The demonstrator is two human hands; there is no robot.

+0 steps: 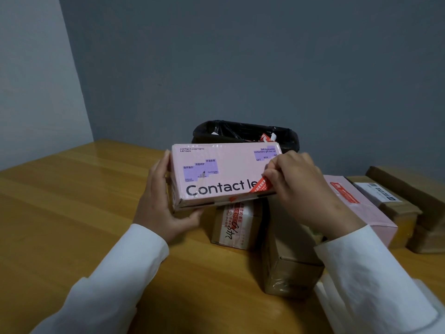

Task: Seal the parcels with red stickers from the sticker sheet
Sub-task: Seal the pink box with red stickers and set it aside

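The left hand (166, 208) is gripping the left end of a glossy pink carton (221, 174), holding it above the wooden counter (72, 213). The right hand (296, 184) is pinching a red sticker (261, 186) at its right front edge. Taped brown boxes (289, 256) are sitting beneath; a black-lined bin (245, 133) is standing behind; a matte pink parcel (361, 206) is lying to the right.

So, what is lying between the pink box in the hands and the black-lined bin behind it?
Nothing shows there in the head view: the pink box, gripped by the left hand, overlaps the bin directly, hiding any table between.
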